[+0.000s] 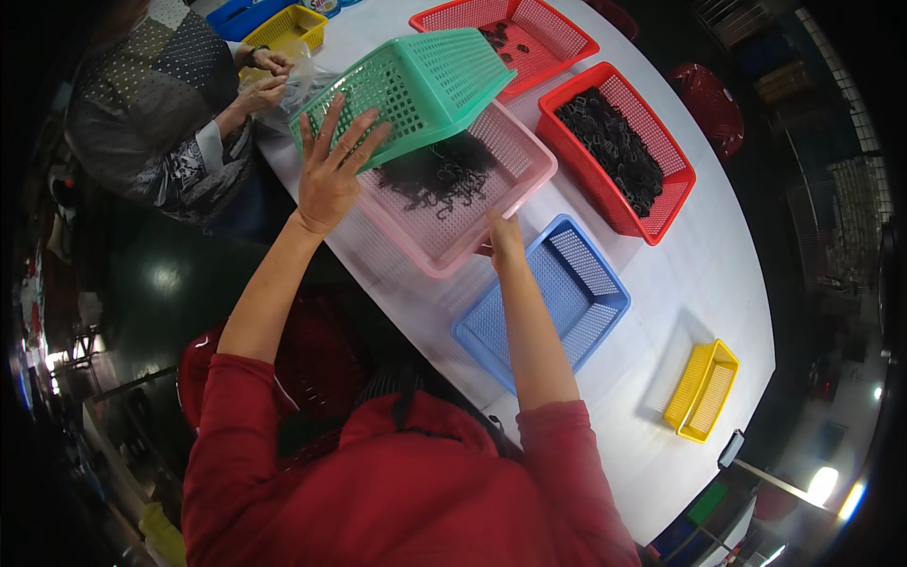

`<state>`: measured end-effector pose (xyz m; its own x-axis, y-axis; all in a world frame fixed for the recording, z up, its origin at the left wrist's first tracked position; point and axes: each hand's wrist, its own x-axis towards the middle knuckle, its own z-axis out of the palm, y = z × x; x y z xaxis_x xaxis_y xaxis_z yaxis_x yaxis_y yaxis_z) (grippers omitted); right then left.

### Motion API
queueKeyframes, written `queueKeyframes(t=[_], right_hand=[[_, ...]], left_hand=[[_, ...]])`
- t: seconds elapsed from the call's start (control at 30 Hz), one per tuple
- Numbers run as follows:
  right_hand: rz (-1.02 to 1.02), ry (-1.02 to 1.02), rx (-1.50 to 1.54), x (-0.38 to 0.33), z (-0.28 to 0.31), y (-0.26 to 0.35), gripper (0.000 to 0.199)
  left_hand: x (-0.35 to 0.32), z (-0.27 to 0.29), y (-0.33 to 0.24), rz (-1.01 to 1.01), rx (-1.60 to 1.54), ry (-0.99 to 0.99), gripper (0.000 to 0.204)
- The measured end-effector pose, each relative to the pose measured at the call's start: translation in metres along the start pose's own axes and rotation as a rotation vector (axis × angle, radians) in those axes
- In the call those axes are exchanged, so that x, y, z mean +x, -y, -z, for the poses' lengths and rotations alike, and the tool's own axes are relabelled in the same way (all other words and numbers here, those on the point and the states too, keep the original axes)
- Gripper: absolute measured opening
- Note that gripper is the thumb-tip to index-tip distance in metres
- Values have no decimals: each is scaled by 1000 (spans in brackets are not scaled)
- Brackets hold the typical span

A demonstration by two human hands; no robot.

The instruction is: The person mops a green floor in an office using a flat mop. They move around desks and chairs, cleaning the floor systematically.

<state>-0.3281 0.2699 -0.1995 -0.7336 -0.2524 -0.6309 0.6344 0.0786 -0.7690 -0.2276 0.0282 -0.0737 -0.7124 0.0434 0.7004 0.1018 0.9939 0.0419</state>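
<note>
My left hand point(331, 170) holds a green plastic basket point(416, 90), fingers spread over its perforated wall. The basket is raised and tilted over a pink basket point(439, 260). A loose heap of small black hook-shaped pieces point(444, 175) lies in the pink basket, partly hidden under the green one. My right hand point(505, 236) grips the pink basket's near right side; its fingertips are hidden behind the rim. Just below the right hand, a blue basket point(557, 293) with nothing visible in it sits partly behind my forearm.
A red basket point(661, 213) full of black pieces point(614, 151) stands to the right. Behind is another red basket point(543, 57) with a few pieces. A small yellow basket point(701, 390) is near the table's right edge. At left, another person's hands point(265, 80) handle a clear plastic bag point(300, 80).
</note>
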Motion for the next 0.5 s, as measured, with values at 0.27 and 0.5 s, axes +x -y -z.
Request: queueKeyframes(t=[0.27, 0.5], right_hand=[[184, -261, -189, -10, -1, -12, 75], [508, -315, -314, -132, 37, 21, 61]], left_hand=[[-13, 30, 7, -293, -4, -105, 44], [-21, 42, -5, -90, -144, -254, 48]])
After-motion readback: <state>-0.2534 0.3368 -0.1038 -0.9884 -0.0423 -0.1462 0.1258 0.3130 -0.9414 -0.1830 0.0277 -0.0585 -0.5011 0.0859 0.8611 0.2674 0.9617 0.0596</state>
